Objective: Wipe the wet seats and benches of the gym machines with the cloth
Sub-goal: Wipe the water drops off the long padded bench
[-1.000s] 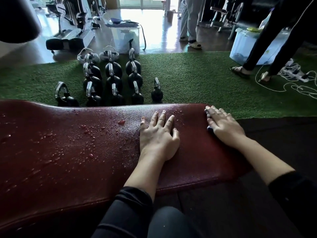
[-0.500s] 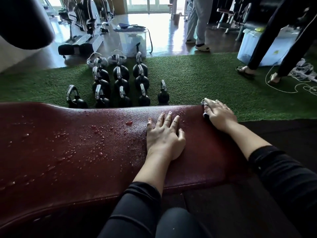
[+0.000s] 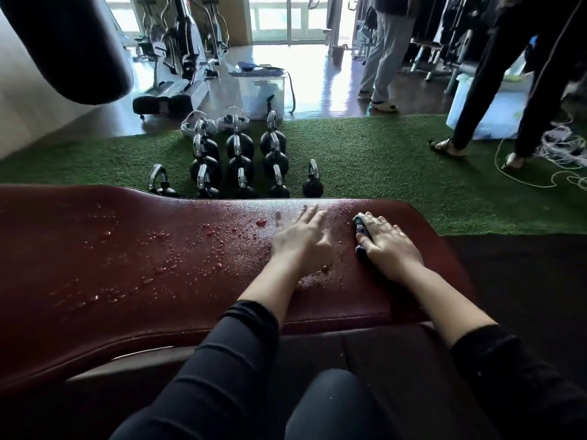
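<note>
Wears black long sleeves, left sleeve (image 3: 244, 341) creased and pushed up to mid-forearm, right sleeve (image 3: 495, 363) likewise, forearms bare below the cuffs, left hand (image 3: 301, 242) and right hand (image 3: 389, 244) ungloved, dark legwear on knee (image 3: 330, 404).

You have no readable text, label, brand, number or sign anywhere in your view. The kettlebells (image 3: 240, 160) on the green turf show only bare black bodies and shiny handles, with any weight markings too small or turned away to make out. The clear storage box (image 3: 262, 90) behind them and the red padded bench (image 3: 127, 265) under your hands carry no lettering you can read.
</note>
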Demonstrator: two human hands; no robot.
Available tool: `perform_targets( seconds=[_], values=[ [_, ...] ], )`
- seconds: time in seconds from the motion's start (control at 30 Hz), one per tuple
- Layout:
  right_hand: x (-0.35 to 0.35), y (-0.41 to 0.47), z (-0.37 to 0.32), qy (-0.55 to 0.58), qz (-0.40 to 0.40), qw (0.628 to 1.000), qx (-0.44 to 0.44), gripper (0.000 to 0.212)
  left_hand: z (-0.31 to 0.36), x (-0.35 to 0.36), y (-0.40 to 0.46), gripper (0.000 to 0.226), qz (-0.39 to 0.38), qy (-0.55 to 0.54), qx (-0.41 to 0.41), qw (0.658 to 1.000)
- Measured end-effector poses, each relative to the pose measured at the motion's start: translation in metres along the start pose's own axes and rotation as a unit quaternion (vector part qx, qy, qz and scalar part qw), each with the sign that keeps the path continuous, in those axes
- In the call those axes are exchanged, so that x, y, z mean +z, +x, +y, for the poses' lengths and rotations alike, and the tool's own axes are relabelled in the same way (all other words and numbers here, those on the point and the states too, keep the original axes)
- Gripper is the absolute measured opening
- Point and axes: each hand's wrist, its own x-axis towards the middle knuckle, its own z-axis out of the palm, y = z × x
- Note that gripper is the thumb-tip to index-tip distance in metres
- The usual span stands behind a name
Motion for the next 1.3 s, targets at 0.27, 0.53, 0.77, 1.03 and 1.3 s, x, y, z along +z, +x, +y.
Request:
perform_targets(
  seconds=[0.27,0.53,0.77,1.03,1.3],
  values=[
    [0.003,-0.009,-0.021,0.016,0.004,0.993,-0.113,0.055,-0.057,-0.01,-0.013,0.059,-0.007,0.087,-0.106,0.991],
    [0.005,-0.007,-0.048,-0.008,-0.003,0.991,-0.133,0.054,-0.055,-0.003,-0.011,0.058,0.01,0.091,-0.113,0.989],
    [0.005,0.066,-0.058,0.0,0.01,0.992,-0.129,0.047,-0.056,0.0,-0.009,0.057,0.024,0.093,-0.112,0.989],
    [-0.005,0.076,0.0,0.01,0.063,0.995,-0.073,0.043,-0.057,0.001,-0.009,0.058,0.024,0.089,-0.106,0.99],
    [0.014,0.034,-0.038,-0.006,0.027,0.994,-0.11,0.049,-0.056,0.001,-0.008,0.058,0.027,0.091,-0.106,0.99]
  ],
)
